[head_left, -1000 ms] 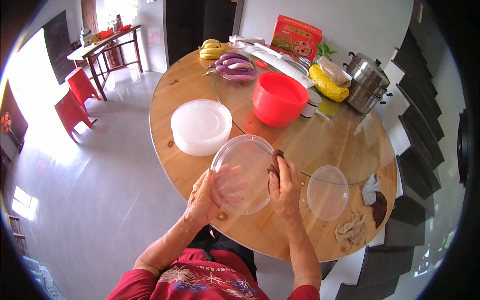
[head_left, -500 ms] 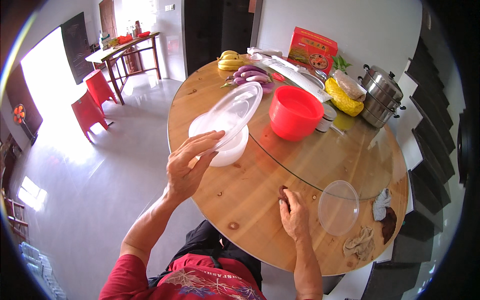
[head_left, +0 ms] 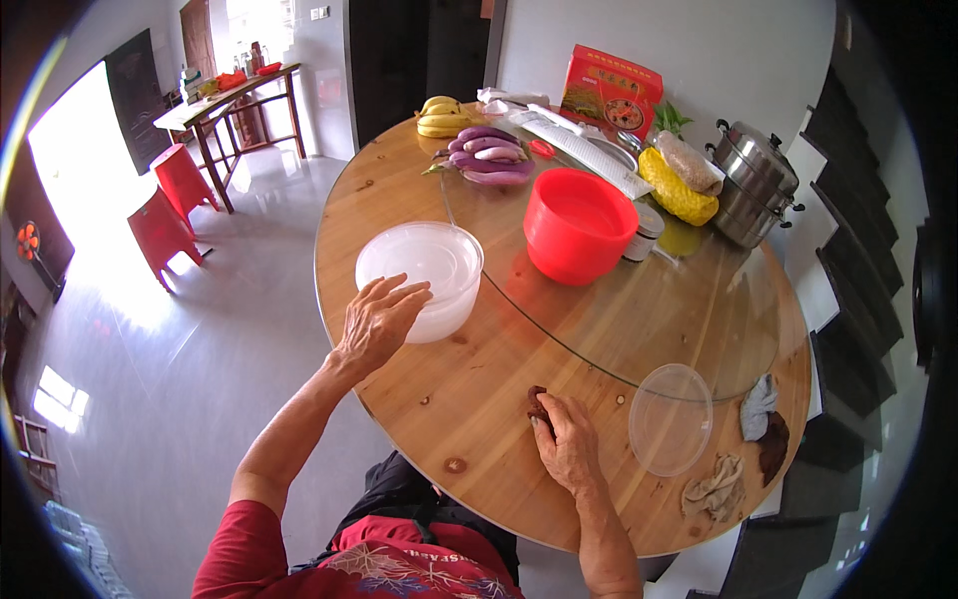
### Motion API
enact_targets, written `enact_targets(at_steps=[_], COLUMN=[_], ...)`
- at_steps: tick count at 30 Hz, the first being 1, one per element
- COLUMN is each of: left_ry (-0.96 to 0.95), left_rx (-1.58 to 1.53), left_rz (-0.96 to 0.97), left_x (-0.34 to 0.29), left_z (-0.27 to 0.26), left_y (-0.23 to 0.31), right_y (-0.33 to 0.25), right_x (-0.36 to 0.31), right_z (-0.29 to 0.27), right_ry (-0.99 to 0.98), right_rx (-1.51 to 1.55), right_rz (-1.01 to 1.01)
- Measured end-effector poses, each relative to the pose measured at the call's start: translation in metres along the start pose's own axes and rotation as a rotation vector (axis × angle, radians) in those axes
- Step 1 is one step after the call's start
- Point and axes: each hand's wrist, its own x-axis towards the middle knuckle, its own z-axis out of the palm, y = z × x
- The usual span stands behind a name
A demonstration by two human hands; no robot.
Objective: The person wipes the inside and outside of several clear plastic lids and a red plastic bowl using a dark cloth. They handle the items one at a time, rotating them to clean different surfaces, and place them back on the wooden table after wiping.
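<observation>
My left hand (head_left: 377,321) lies palm down with its fingers stretched over the near edge of a clear plastic lid (head_left: 424,250). That lid sits on a round, whitish plastic container (head_left: 447,317) at the left of the table. Whether it is pressed fully on, I cannot tell. My right hand (head_left: 571,444) is closed round a dark brown cloth (head_left: 538,398) at the table's near middle. A second clear round lid (head_left: 671,419) lies flat to the right of it. Beyond, on the glass turntable, stands a red plastic tub (head_left: 581,235).
The round wooden table (head_left: 479,399) bears a glass turntable (head_left: 689,309). Eggplants (head_left: 494,160), bananas (head_left: 444,118), a red box (head_left: 609,92), a yellow bag (head_left: 679,190) and a steel steamer (head_left: 750,185) stand far back. Crumpled rags (head_left: 714,487) lie at the right edge.
My left hand has lowered the tilted lid onto the container and loosened its fingers. My right hand, still holding the brown cloth, has shifted slightly left and nearer.
</observation>
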Motion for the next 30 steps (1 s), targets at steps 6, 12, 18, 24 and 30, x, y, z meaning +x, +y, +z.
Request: enact_targets(at_steps=[6, 12, 18, 24, 30], left_ry=[-0.056, -0.1, -0.086, -0.02, -0.371], left_rx=[-0.059, -0.043, -0.001, -0.15, -0.592], left_rz=[-0.025, -0.024, -0.038, 0.053, -0.04], left_x=[0.001, -0.003, 0.01, 0.03, 0.06], left_z=[-0.005, -0.006, -0.006, 0.013, 0.055], left_y=[0.001, -0.001, 0.02, 0.063, 0.162], right_y=[0.0, -0.002, 0.001, -0.001, -0.013], right_x=[0.0, 0.002, -0.003, -0.004, -0.016], right_z=[0.001, 0.0, -0.002, 0.007, 0.015], right_ry=[-0.004, 0.002, 0.023, 0.036, -0.058], right_rx=[0.005, -0.01, -0.012, -0.202, -0.381], right_rz=[-0.007, -0.037, -0.046, -0.164, -0.328])
